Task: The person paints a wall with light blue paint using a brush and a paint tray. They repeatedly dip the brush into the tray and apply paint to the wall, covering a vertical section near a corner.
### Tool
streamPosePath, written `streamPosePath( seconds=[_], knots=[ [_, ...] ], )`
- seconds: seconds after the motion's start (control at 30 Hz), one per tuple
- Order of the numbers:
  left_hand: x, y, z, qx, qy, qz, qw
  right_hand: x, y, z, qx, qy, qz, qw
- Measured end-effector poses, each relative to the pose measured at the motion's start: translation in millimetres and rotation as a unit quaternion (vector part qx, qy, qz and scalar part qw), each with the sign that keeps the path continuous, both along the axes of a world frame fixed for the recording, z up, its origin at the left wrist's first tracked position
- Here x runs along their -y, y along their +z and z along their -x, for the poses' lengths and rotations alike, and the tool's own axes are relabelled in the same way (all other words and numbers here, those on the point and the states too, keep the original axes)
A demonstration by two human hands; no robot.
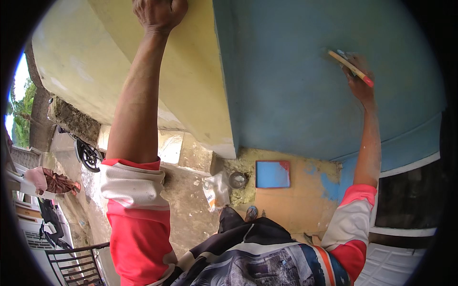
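My left hand (160, 13) is raised at the top edge of the view, its knuckles towards me, by the yellow wall (193, 53). Whether it grips anything is hidden. Up at the right, my right hand (357, 77), blurred, holds a tool with a pale wooden strip (347, 65) that ends in red, close against the blue-painted wall (286, 89). The rest of that tool is too blurred to name. Below the walls, a red-rimmed paint tray (272, 174) with blue paint lies on the floor.
A round dark container (237, 180) and a white plastic sack (218, 189) stand left of the tray. Cardboard-coloured, blue-stained ground (297, 211) lies beneath. A window frame (404, 232) is at right. Motorcycles (87, 155), a person (53, 180) and a metal railing (77, 264) are at left.
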State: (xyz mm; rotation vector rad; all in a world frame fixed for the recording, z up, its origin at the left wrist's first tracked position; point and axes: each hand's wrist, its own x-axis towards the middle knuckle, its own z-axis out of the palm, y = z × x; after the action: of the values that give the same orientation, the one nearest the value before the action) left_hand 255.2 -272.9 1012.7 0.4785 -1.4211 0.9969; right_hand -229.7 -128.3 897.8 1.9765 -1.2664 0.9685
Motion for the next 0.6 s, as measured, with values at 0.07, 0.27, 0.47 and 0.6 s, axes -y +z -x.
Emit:
streamPosePath(
  seconds=[0.07,0.27,0.47,0.6],
  knots=[
    [5.2,2.3,-14.2,0.016,0.009,0.027,0.999,-0.8,23.1,-17.9,0.025,-0.009,0.120,0.992],
    [-8.8,0.5,1.3,0.010,-0.040,0.006,0.999,32.8,-64.6,-26.6,0.007,-0.092,0.257,0.962],
    [-4.1,1.9,-0.8,0.010,-0.042,0.038,0.998,-5.5,-205.9,-36.6,-0.085,-0.001,-0.083,0.993],
    [-8.4,4.2,-3.5,-0.004,-0.031,0.032,0.999,13.7,-103.2,-26.5,-0.040,-0.017,-0.098,0.994]
  ],
)
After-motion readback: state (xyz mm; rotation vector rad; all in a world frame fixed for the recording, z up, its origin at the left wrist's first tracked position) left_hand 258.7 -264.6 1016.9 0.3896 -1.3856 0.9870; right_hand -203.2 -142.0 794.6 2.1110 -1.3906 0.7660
